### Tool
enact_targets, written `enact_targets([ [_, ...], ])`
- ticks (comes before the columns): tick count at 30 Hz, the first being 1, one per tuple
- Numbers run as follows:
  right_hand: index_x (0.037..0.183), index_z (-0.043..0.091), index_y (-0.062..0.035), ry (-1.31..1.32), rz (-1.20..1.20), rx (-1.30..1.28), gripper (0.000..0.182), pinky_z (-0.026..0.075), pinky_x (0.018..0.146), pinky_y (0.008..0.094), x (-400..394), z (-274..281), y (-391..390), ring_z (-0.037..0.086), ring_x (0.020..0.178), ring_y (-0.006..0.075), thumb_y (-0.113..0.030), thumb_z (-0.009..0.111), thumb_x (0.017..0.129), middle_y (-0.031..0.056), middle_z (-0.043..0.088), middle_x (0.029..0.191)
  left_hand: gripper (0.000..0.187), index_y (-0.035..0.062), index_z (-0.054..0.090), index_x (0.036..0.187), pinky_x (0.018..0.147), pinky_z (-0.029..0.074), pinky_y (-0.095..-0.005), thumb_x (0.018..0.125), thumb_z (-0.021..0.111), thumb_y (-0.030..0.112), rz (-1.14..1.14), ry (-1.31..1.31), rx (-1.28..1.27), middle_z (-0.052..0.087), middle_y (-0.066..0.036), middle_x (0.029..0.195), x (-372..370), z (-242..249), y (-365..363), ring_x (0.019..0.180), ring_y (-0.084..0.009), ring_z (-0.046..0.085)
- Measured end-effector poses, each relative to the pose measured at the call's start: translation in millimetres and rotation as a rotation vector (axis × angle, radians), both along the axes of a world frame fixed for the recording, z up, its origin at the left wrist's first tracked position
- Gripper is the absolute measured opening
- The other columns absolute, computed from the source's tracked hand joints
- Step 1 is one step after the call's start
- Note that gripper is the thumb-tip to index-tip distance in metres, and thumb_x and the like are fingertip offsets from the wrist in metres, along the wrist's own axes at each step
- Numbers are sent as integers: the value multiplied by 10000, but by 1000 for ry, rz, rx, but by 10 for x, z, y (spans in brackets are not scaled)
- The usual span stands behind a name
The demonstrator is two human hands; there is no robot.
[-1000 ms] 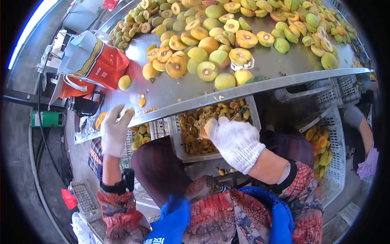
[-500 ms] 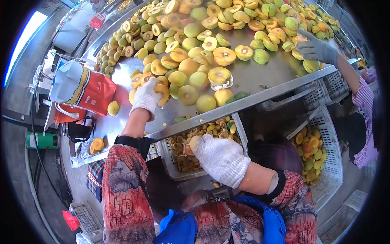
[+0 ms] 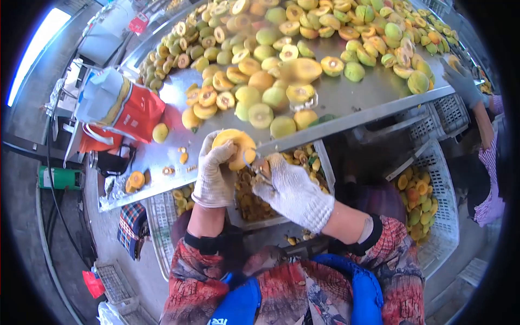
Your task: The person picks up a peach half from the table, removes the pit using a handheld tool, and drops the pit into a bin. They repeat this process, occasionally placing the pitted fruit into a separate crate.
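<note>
My left hand (image 3: pixel 212 176), in a white knitted glove, is closed around a yellow peach half (image 3: pixel 242 145) just over the table's front edge. Close against it, my gloved right hand (image 3: pixel 298 195) grips a small pitting tool (image 3: pixel 249 157). Its curved metal blade meets the fruit's lower right side; my fingers cover most of the handle. Halved and whole peaches (image 3: pixel 261 115) lie beyond on the metal table (image 3: pixel 338 93). Below my hands stands a white crate (image 3: pixel 327 173) holding brownish pits and scraps.
A red and white bag (image 3: pixel 138 114) stands on the table at left, near a loose peach (image 3: pixel 160 132). Another white crate (image 3: pixel 445 189) with peach pieces is at right. A co-worker's gloved hand (image 3: pixel 461 81) is at the table's right edge. A green container (image 3: pixel 58 177) sits far left.
My left hand has come back from the fruit on the table with a peach half and brought it to the tool. My right hand has turned slightly; the co-worker's hand has moved right.
</note>
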State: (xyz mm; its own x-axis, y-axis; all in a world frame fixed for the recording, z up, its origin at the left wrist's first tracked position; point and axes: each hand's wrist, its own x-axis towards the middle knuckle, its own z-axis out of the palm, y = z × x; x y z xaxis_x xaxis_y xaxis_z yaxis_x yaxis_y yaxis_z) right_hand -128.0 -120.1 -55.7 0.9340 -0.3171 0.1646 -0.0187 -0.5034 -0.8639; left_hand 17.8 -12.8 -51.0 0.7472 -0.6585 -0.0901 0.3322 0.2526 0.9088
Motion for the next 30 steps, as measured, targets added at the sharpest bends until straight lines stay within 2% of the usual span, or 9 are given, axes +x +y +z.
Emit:
enact_targets([
  [2,1106,497,-56,-68,3,-81,293,475,705,511,-2,-129,33,579,822,443,-179,585,855,238,563,934,368,11,528,1137,900,468,-368,830,629,186,57,53,-53,606,-88,1025,-177,-59,-21,964,-220,591],
  [3,1116,494,-52,-6,14,-51,309,478,688,513,-37,-105,57,587,821,440,-186,591,855,238,572,934,384,11,543,1132,896,466,-372,902,587,315,158,161,-55,607,-88,1016,-274,-37,-54,957,-217,590],
  [7,1122,482,-46,66,35,-93,326,486,670,508,0,-157,46,601,820,432,-188,597,852,240,580,941,500,25,576,1089,886,474,-386,952,470,494,177,302,-109,623,-91,993,-305,-11,-59,957,-226,596],
  [10,1117,483,-45,16,41,-131,323,491,671,505,-13,-108,40,604,810,429,-186,599,851,234,582,935,568,20,586,1047,800,525,-418,919,474,562,239,326,-94,632,-118,944,-324,-19,-113,869,-254,624],
  [14,1130,496,-44,3,47,-186,333,500,710,487,-53,-85,63,601,841,421,-185,599,846,226,560,957,511,19,582,1040,863,505,-458,935,483,509,197,269,-63,625,-146,970,-314,-150,-42,915,-285,615],
  [16,1135,498,-45,81,63,-156,344,502,730,480,-40,-134,62,600,857,416,-187,602,840,225,557,965,496,21,571,1064,882,493,-464,946,473,493,231,188,-83,618,-147,994,-379,-162,-39,943,-290,605],
  [20,1146,500,-45,83,68,-181,361,507,761,471,-58,-153,76,602,879,406,-181,607,830,230,563,973,476,27,546,1113,901,481,-462,962,455,470,181,131,-124,605,-139,1028,-544,4,-34,973,-289,591],
  [23,1152,499,-41,158,64,-82,375,512,758,469,-50,-189,100,602,889,404,-173,613,820,234,570,990,420,22,554,1098,860,495,-401,957,490,413,212,138,-118,603,-126,1019,-595,17,-33,955,-254,604],
  [30,1121,491,-36,209,70,65,354,516,723,483,-51,-151,131,610,863,419,-181,613,823,229,590,958,436,2,564,1115,877,474,-355,957,494,402,275,-138,21,611,-118,1053,-624,-56,16,961,-226,592],
])
